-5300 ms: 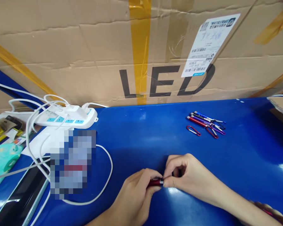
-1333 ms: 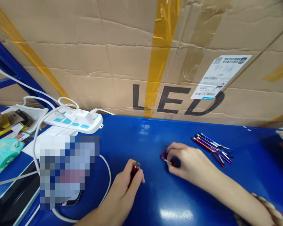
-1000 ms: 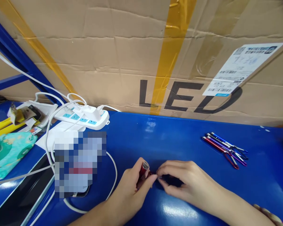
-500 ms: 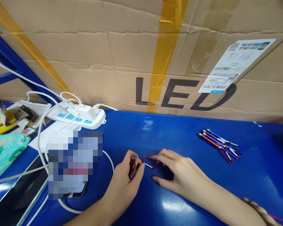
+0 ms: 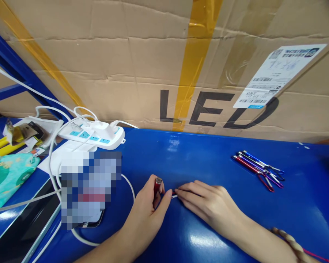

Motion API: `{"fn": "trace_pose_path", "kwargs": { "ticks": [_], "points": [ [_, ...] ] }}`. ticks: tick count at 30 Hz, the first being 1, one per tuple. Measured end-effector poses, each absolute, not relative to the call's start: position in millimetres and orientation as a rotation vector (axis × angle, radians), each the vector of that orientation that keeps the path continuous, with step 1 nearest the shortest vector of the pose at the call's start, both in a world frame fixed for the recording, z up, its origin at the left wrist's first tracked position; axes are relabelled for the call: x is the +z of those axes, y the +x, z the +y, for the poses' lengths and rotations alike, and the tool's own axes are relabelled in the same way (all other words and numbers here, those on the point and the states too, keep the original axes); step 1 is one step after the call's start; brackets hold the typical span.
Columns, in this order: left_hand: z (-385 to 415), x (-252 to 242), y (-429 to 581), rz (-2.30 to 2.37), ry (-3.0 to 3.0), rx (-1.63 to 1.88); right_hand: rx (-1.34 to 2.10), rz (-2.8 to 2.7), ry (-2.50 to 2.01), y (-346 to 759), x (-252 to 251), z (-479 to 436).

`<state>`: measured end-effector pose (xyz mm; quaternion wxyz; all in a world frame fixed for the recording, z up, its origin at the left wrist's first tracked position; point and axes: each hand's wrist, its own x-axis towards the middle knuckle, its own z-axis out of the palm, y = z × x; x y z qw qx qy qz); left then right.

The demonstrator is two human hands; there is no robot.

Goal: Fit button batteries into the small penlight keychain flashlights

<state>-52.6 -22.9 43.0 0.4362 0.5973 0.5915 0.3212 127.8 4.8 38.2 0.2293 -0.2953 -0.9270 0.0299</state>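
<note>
My left hand is curled around a slim red metal tube, with its silver end poking up above the fingers. A small red and silver carabiner shows between my two hands, mostly covered by fingers. The fingertips of my right hand are closed on the carabiner's right side, low over the blue table. Any link between tube and carabiner is hidden. Off to the right lie several slim metal tubes in red, purple, silver and blue, each with a carabiner at its near end.
To the left are a blurred-out phone, a dark flat screen, white cables and a white power strip. Further left lies a teal packet by yellow handles. Behind the table stands a large cardboard box.
My right hand, open half a second ago beside the carabiner, has closed its fingers on it. The carabiner is now largely covered. My left hand keeps its hold on the red tube.
</note>
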Motion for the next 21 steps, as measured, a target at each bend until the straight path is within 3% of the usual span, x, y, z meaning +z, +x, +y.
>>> {"fn": "trace_pose_path", "kwargs": {
  "ticks": [9,21],
  "points": [
    [-23.5,38.6,-52.7,1.371,1.422,0.760,-0.047,-2.457,-0.725,132.9,36.7,-0.7],
    [-26.8,40.0,-52.7,1.248,1.355,0.827,0.426,-2.464,-0.761,123.4,45.0,-3.7]
  ]
}}
